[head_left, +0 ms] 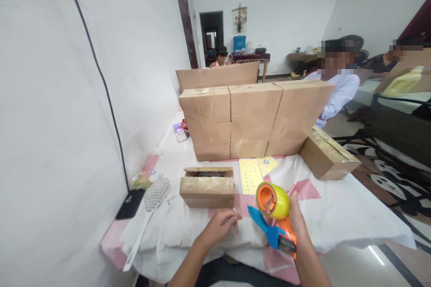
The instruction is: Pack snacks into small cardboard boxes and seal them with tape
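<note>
My right hand (299, 217) grips a tape dispenser (271, 236) with an orange and blue body, carrying a wide roll of yellow tape (281, 202). It is held above the front of the cloth-covered table. My left hand (222, 225) holds nothing that I can see; its fingers are loosely bent and apart, just in front of a small cardboard box (207, 196). That box stands with its top partly open, a flap raised at the back and something dark inside. Tape covers its front upper edge.
Stacked taped boxes (252, 119) form a wall across the table, with another taped box (328, 152) at the right. A white slotted skimmer (156, 195) and a black phone (130, 204) on a cable lie left. Several people sit beyond, including one in a light shirt (340, 94).
</note>
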The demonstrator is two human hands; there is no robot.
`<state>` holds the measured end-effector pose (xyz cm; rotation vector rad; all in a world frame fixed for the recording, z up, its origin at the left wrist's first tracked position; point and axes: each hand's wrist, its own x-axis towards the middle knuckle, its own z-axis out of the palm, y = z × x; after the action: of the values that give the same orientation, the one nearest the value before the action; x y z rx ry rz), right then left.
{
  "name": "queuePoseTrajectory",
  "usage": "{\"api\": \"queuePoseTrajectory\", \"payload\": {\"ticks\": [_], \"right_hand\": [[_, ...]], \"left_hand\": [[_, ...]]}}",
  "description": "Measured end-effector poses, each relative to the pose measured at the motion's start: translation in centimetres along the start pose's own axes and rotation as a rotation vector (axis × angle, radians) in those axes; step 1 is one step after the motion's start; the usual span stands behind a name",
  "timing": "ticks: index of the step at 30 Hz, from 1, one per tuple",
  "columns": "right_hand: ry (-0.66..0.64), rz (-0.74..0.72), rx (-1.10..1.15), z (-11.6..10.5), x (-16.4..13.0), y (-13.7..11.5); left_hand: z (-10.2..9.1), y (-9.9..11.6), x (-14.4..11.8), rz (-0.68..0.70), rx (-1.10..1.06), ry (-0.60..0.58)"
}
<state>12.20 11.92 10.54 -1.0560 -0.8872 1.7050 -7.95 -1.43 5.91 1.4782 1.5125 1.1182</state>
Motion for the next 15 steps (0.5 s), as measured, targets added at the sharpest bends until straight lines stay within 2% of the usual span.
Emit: {"api": "queuePoseTrajectory", "payload": {"ticks": [3,5,9,11,13,15], "right_hand": [[-0.039,-0.073,-0.102,0.4,1.6,0.0],[-0.088,-0.156,-0.200,0.4,2.9,0.6],[-0.059,-0.282,-0.303,-0.1,5.4,3.2],[-0.041,-0.285,-0.347,-0.6,6.4,4.5],[-0.019,-0.264,-0.431,-1.6,7.3,5.1],[0.059,-0.283,-0.591,-2.8,8.1,4.9]], "left_hand": [[-2.3,0.3,-1.3,-0.092,-0.003,-0.015],[-2.9,-0.2,-2.1,-0.124,-0.058,0.018],[-2.6,-2.4,-3.1,-0.198,-0.285,0.066],[-2.2,-3.4,-3.4,-0.246,-0.400,0.054],[-2.1,-4.1,-3.7,-0.284,-0.473,0.043],[-2.3,-4.4,-4.1,-0.301,-0.510,0.034]]}}
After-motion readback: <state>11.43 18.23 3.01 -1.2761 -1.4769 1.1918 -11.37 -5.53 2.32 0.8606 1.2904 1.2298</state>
